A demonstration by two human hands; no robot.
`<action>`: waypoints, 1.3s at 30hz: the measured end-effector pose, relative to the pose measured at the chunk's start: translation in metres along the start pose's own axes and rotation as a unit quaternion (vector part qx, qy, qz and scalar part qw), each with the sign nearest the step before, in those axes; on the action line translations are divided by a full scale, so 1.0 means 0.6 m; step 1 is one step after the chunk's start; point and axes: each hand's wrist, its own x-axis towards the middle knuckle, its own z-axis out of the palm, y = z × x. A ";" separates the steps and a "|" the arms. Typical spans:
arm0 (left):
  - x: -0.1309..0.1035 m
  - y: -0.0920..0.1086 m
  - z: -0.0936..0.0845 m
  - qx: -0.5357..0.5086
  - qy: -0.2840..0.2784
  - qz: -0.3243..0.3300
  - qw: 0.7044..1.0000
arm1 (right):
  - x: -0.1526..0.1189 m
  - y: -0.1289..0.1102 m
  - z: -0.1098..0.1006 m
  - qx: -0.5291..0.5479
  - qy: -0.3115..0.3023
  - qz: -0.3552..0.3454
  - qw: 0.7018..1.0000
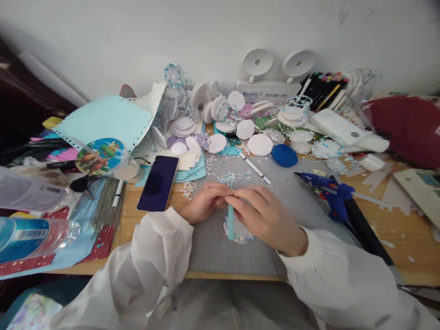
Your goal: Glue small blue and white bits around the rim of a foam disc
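Observation:
A narrow light-blue paper strip (230, 222) hangs between my two hands, its lower end over a white disc (239, 233) edged with small beads or bits. My left hand (207, 200) is closed, fingertips pinching at the strip's upper part. From the other side my right hand (264, 213) meets it, thumb and fingers closed on the same strip. The fingertips touch or nearly touch, and the exact grip is hidden. Blue and white paper scraps (228, 178) lie just beyond my hands on the grey cutting mat (220, 261).
A blue hot glue gun (330, 190) lies at right, a dark phone (158, 183) at left. A white pen (255, 168), a blue disc (284, 155) and several white discs (260, 145) lie behind. A plastic bottle (37, 236) is at far left; a twin-headed lamp (271, 87) stands by the wall.

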 end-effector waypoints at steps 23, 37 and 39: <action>-0.005 0.027 -0.004 0.322 -0.028 0.027 0.946 | -0.078 0.050 0.053 0.487 0.213 0.359 0.767; 0.005 0.024 -0.022 0.468 -0.205 0.084 0.855 | -0.073 0.047 0.048 0.602 0.125 0.376 0.693; 0.005 0.023 -0.022 0.465 -0.207 0.086 0.857 | -0.071 0.046 0.045 0.596 0.116 0.382 0.697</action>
